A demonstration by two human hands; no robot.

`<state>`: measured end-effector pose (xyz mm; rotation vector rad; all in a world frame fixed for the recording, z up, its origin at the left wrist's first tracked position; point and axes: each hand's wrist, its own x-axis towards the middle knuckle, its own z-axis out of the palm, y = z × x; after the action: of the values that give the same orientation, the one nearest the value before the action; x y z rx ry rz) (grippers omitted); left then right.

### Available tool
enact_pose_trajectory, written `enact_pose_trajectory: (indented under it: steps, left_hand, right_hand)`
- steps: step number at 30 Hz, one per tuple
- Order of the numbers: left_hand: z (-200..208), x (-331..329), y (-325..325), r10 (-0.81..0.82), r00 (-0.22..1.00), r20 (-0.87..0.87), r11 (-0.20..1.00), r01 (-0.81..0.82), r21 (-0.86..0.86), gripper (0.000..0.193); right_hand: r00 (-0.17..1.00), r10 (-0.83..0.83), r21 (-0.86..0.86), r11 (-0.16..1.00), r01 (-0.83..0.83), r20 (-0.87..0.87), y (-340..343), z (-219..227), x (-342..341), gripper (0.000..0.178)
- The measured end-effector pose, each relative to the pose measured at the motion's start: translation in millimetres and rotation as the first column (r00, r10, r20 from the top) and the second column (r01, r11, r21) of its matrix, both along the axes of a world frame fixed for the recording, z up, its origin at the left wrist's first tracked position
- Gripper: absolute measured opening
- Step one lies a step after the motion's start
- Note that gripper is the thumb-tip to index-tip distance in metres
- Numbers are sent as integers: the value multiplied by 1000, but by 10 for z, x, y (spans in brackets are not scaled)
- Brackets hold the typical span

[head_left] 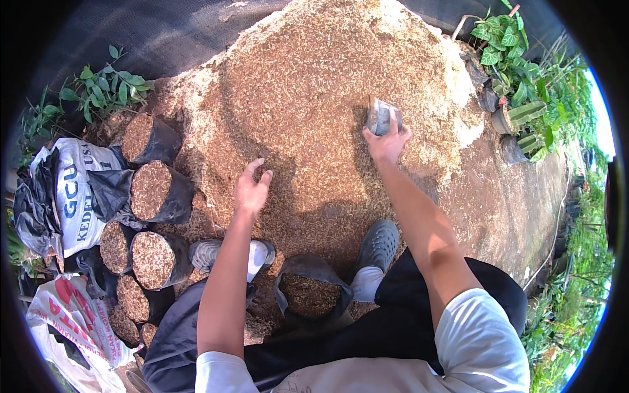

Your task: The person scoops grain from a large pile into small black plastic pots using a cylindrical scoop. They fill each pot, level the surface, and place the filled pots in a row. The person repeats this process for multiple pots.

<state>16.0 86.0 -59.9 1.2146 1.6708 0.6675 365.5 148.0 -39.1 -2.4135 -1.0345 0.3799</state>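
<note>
A big mound of light brown, coarse, sawdust-like mix (308, 78) rises in front of me. My right hand (388, 144) grips a small grey scoop-like container (379, 118) against the mound's right-hand slope. The container's inside is mostly hidden. Over the lower left of the mound, my left hand (251, 190) is held with its fingers apart and nothing in it. Between my feet stands a black planting bag (305, 264), its mouth open, with brown mix inside below the rim.
Several filled black planting bags (169, 141) stand together at my left. Beyond them lie white printed sacks (85, 216) and crumpled black plastic. Potted plants (517, 111) line the right, and dark sheeting (177, 39) hangs behind the mound. My grey shoe (380, 242) rests beside the bag.
</note>
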Motion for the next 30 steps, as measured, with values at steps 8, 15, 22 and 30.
enact_pose_trajectory:
  steps: [8,15,22,30]
  left_hand:
    - [153,367,219,-64,998,-15,998,64,20,57]
    - [312,197,-42,-144,988,63,987,138,86,60]
    - [961,-158,-532,-174,977,124,970,149,190,55]
    - [1635,-381,-1527,-39,965,258,987,-3,159,50]
  right_hand:
    - [963,-47,85,994,72,-266,-119,-54,-855,103]
    - [967,-13,159,986,55,-254,-224,-250,-1030,106]
    - [901,54,111,994,-7,-430,-17,-134,-850,103]
    - [130,243,257,962,98,-961,-364,-18,-781,68]
